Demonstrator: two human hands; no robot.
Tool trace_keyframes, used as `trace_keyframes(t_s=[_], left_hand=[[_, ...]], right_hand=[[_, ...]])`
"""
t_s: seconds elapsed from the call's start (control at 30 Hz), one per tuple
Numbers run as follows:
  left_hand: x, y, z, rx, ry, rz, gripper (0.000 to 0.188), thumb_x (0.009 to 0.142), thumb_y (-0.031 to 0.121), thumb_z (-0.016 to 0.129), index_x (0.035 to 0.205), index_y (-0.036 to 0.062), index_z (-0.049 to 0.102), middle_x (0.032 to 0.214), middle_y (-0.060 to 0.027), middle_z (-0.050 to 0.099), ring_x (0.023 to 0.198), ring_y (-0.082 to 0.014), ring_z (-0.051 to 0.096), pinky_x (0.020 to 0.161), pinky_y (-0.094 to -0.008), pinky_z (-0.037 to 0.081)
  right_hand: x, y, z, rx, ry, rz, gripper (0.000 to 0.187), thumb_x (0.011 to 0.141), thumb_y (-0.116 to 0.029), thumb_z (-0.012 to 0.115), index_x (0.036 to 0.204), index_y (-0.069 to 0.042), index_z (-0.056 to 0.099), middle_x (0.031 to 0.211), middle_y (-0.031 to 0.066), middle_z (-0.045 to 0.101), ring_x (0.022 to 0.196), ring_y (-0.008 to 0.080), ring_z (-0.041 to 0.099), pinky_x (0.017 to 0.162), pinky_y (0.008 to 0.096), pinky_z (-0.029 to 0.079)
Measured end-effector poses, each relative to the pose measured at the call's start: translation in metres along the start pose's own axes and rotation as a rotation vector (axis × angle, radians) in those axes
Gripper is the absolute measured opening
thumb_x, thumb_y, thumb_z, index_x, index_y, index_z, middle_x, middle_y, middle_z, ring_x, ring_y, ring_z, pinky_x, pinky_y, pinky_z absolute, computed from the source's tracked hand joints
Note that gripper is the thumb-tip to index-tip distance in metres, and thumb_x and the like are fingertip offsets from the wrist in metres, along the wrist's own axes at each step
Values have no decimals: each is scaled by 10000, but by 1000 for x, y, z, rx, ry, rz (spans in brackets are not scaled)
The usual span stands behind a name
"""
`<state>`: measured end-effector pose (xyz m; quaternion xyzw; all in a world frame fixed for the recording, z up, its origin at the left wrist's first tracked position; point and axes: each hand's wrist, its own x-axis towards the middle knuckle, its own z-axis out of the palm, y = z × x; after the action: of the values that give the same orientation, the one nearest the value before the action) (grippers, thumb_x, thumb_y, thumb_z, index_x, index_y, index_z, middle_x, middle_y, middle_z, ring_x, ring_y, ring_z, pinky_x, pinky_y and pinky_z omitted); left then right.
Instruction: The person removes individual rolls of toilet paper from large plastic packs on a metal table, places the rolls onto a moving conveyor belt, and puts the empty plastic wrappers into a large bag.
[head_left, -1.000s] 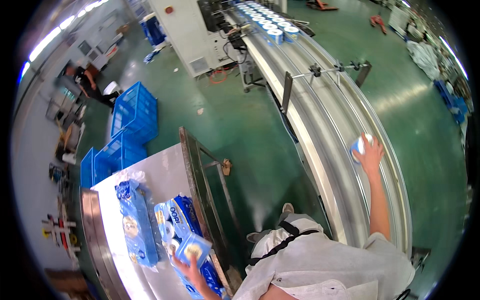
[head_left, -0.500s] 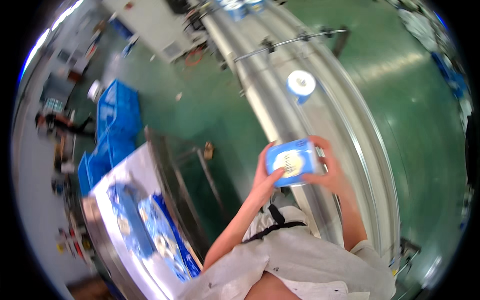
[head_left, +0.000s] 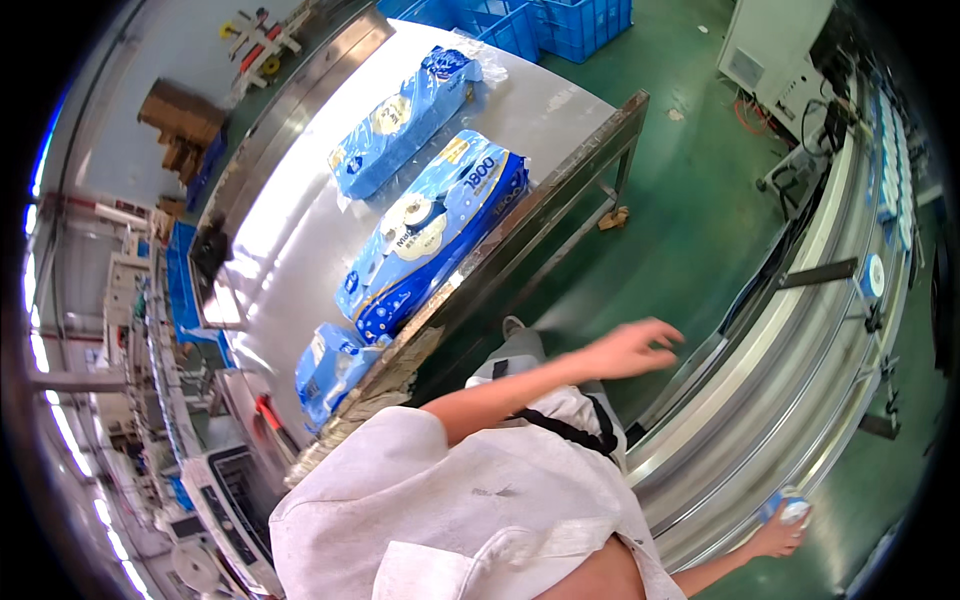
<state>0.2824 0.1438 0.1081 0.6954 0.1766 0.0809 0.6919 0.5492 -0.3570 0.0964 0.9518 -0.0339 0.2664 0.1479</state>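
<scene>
My left hand (head_left: 632, 350) is stretched out in front of my body, fingers apart and holding nothing, between the table and the conveyor. Far to the lower right, my right hand (head_left: 778, 535) grips a blue-and-white wrapped paper roll (head_left: 784, 504) by the conveyor's outer edge. A metal-topped table (head_left: 560, 105) on the left carries two long blue plastic packs, a plain lighter one (head_left: 405, 122) and a larger one with a dark blue side (head_left: 435, 225). A smaller crumpled blue pack (head_left: 335, 372) lies at the table's near corner.
The conveyor (head_left: 690, 490) curves up along my right side, with metal guide rails and a crossbar (head_left: 818, 273). One roll (head_left: 873, 277) stands on it, with several more rolls (head_left: 888, 165) beyond. Blue crates (head_left: 580, 28) and a white cabinet (head_left: 765, 50) stand at the back.
My view has swung left toward the table. Both hands held the wrapped roll before; now the left has let go, and the right has it out at the far right.
</scene>
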Motion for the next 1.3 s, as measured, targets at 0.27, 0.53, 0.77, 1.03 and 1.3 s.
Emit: trace_keyframes(t_s=[0.27,0.53,0.77,1.03,1.3], left_hand=[[-136,-145,-290,1110,1115,-286,580,893,356,616,1301,-29,472,1331,-293,469,1230,-405,450,1047,-459,362],[-183,-153,-276,455,648,-471,395,982,359,441,1030,37,662,968,-266,642,932,-441,605,815,-486,471],[-203,-189,-321,689,1173,-244,204,864,98,596,1060,50,626,1038,-134,617,1036,-329,553,878,-405,465],[-227,-165,-375,923,1001,-537,708,745,189,750,1357,44,424,1301,-187,495,1232,-342,469,1003,-402,426],[-207,-169,-394,917,973,-736,939,622,274,822,1399,22,359,1272,-268,522,1196,-415,510,1013,-465,419]], right_hand=[[23,21,127,231,-230,28,687,870,-727,415,1453,-363,394,1311,194,513,1210,393,484,988,543,385],[-16,-372,-147,1155,-448,-471,391,974,-233,537,1281,10,551,1247,150,611,1147,247,579,1003,340,431],[-297,-635,-365,1338,-760,-1780,284,891,-143,587,1156,-46,622,1120,126,653,1053,317,607,922,398,474],[-408,-745,-379,1074,-383,-2279,705,751,-153,732,1373,-54,416,1401,204,409,1290,376,406,1054,437,377],[-430,-815,-396,511,-415,-2538,961,595,-264,848,1414,-83,380,1312,225,473,1194,396,498,985,506,403]])
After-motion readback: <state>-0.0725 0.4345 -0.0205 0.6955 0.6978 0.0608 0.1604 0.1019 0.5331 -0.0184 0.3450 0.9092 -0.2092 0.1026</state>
